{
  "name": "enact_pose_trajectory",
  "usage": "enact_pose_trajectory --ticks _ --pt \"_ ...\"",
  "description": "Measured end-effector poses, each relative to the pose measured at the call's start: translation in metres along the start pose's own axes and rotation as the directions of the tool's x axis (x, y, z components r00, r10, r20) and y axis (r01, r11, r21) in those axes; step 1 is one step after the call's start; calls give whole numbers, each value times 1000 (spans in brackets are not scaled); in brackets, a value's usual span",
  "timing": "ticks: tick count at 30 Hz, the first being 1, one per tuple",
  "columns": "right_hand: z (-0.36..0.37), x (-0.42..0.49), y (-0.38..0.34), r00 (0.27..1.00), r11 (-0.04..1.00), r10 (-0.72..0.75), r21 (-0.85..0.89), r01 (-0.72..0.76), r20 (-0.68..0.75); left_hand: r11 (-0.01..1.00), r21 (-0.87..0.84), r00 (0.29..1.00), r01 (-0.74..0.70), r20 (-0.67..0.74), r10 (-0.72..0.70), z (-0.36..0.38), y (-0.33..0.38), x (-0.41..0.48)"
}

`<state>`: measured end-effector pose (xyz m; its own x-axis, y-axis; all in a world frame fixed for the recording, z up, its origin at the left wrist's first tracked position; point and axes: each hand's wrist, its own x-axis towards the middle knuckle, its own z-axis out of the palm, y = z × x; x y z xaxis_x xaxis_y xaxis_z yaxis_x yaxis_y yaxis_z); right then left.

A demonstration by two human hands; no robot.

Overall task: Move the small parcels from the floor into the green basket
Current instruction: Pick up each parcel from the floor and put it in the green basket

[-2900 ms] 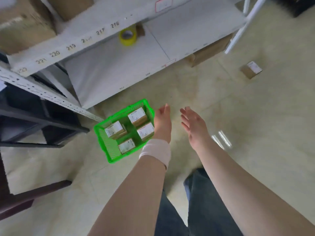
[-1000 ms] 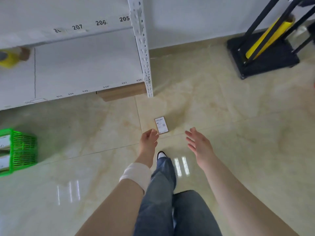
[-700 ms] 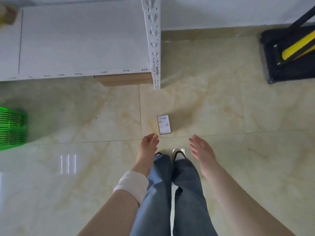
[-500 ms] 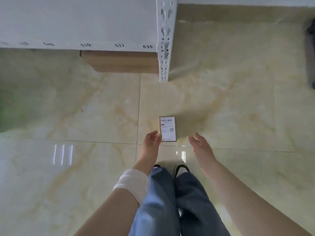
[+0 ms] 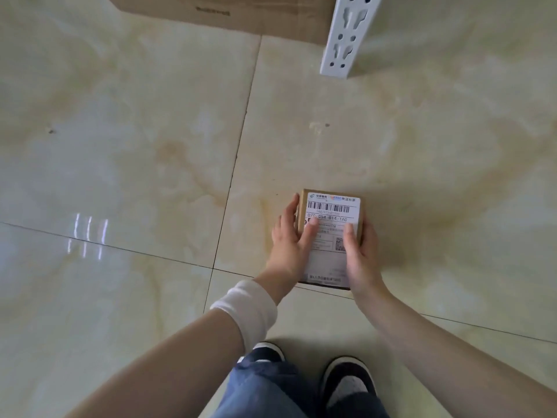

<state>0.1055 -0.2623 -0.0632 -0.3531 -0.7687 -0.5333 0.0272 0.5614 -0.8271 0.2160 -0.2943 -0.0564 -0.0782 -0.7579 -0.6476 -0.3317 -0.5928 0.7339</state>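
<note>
While parcel (image 5: 330, 236) lies on floor (image 5: 120, 146) just beyond shoes (image 5: 346, 378), left hand (image 5: 289, 239) and right hand (image 5: 360, 251) clasp its sides, thumbs on label (image 5: 328, 206). Pickup step. Next: lift, carry to green basket, out of view.

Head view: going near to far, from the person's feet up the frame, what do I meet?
Shoes → small parcel, gripped by the left hand and right hand → white shelf post → cardboard box at the top edge.
</note>
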Motion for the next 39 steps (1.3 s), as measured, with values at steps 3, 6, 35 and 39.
enact_pose_trajectory --ticks 3,6,35,39 --pt "5 -1 2 999 989 49 139 -47 -15 994 -113 1000 7 -5 -7 2 -5 2" --pt "4 -11 -21 996 979 90 183 -94 26 978 -199 997 67 45 -60 -8 12 -9" --pt "222 -536 -585 830 993 114 -77 -85 547 564 -778 875 -278 -447 -186 -462 334 -568" --pt "318 -602 -570 784 983 178 -146 -112 594 509 -800 816 -318 -504 -283 -549 281 -608"
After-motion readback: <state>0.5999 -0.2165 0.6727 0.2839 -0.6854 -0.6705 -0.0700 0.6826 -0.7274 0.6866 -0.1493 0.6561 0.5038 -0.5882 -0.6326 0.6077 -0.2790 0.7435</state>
